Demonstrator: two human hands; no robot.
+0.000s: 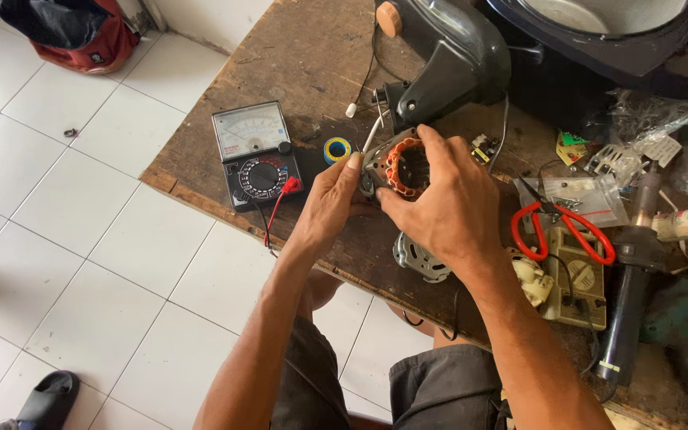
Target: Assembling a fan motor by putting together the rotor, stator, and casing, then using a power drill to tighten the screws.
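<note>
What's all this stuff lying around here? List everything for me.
Motor stator: one, copper-orange windings in grey metal, held in both hands.
Analog multimeter: one, black with pale dial, table's left end.
Tape roll: one, yellow and blue, beside the multimeter.
Scissors: one pair, red handles, right of the hands.
Metal motor cover: one, grey, at the table edge below the hands.
Fan housing: one, black, behind the stator.
Wooden table: one, brown.
Bag: one, red and black, floor at top left.
Left hand: on the stator's left side.
Right hand: gripping the stator's right side.
</note>
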